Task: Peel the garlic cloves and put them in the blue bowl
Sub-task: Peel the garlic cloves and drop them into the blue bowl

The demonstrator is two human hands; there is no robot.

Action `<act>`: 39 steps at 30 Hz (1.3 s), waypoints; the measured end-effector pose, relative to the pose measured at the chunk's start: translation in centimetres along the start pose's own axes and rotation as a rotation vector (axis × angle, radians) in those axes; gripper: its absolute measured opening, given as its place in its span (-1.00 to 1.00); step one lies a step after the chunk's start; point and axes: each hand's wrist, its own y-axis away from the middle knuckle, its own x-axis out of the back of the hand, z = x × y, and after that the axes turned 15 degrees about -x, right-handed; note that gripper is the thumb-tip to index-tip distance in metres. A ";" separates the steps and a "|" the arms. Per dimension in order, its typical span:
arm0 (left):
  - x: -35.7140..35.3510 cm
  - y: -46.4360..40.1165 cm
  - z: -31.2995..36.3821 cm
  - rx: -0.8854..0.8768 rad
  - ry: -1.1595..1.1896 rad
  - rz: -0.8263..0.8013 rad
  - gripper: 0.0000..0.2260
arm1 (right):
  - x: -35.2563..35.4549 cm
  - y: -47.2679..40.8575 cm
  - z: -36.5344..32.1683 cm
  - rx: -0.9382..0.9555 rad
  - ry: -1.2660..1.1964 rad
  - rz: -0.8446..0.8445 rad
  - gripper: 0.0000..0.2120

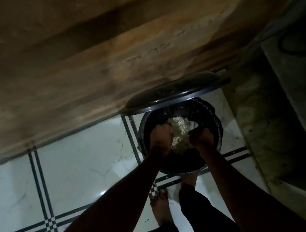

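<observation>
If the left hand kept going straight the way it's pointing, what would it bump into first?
Most likely the pale heap of peelings inside the black bin. The left hand points down into the bin's mouth, right beside the heap. The picture is dark, so depth is uncertain.

Left hand (162, 136) and right hand (202, 139) over open black bin (214, 116), pale scraps (180, 133) between them, lid (170, 94) raised

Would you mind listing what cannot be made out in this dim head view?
- Fingers of the left hand and right hand: dark and blurred, so their grip cannot be judged.
- Pale heap between the hands: too blurred to identify.
- Inside of the bin: hidden by the black liner and both hands.
- One foot: mostly behind the bin.
- Blue bowl: not in view.
</observation>
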 end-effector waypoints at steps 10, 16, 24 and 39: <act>0.5 0.0 1.5 -0.046 -0.020 0.039 -0.85 | 0.2 3.0 0.3 0.146 0.036 0.119 -0.61; 4.8 4.0 5.3 0.159 0.438 0.197 -0.69 | 4.2 5.2 0.2 -0.097 -0.280 -0.277 -0.44; 20.0 17.7 18.4 0.144 1.188 0.264 -0.45 | 19.4 24.6 1.8 -0.247 -0.883 -0.641 -0.35; 27.5 38.5 53.1 -0.565 1.086 -0.074 -0.69 | 47.8 50.6 29.2 0.167 -1.303 -0.167 -0.53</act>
